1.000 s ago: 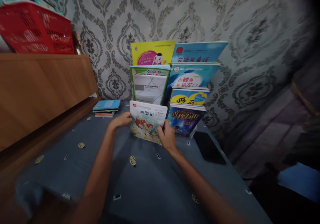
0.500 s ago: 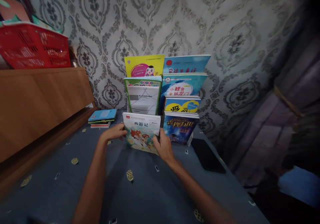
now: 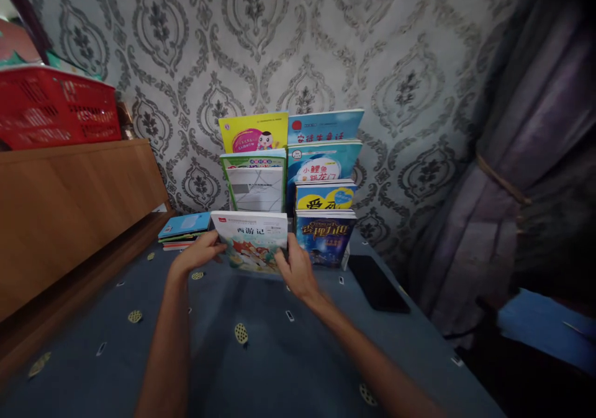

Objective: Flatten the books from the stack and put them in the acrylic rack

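Between my hands is a picture book (image 3: 251,244) with a pale cover and an orange-and-green drawing, held upright and facing me. My left hand (image 3: 201,251) grips its left edge, fingers partly hidden behind it. On the right edge, my right hand (image 3: 297,269) is closed with the thumb on the cover. Just behind stand a grey-white book (image 3: 257,189), a green-edged book (image 3: 224,162) and a yellow book (image 3: 256,123). To the right, a dark blue book (image 3: 323,238) stands in front of a yellow-and-blue book (image 3: 321,195) and two blue books, one a teal book (image 3: 323,160).
A small pile of books (image 3: 185,224) lies at the left, beside a wooden cabinet (image 3: 79,207) bearing a red basket (image 3: 60,107). A black tablet-like slab (image 3: 378,283) lies at right on the dark blue patterned cloth (image 3: 223,368). A curtain (image 3: 465,231) hangs at the right.
The held picture book has shifted slightly left relative to the standing books, and its bottom appears raised off the cloth. Both hands moved with it. The whole view has turned a little.
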